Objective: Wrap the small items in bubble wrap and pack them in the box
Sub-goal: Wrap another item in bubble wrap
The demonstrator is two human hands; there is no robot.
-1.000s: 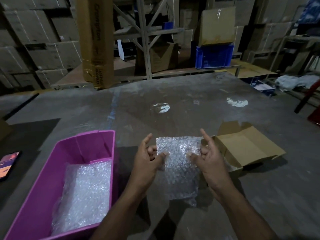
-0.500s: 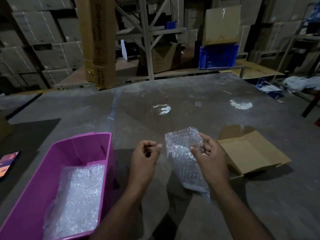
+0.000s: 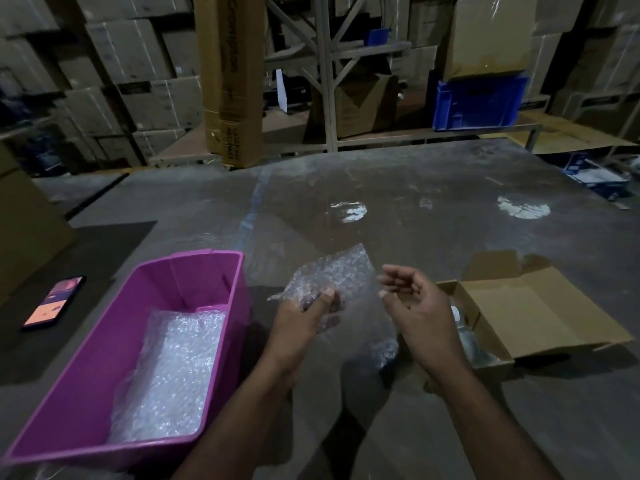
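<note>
A clear sheet of bubble wrap hangs above the grey table between my hands. My left hand pinches its lower left part with thumb and fingers. My right hand is just to the right of the sheet, palm up, fingers loosely curled, holding nothing. An open cardboard box lies at the right with something pale and shiny inside near its left wall. A purple plastic bin at the left holds more bubble wrap.
A phone with a lit screen lies on a dark mat at the far left. Beyond the grey table stand shelves with cardboard boxes and a blue crate. A tall carton stands at the table's far edge.
The sheet passed from my right hand to my left. My left hand now pinches it and my right hand has let go and opened. The sheet turned and tilted up to the right.
</note>
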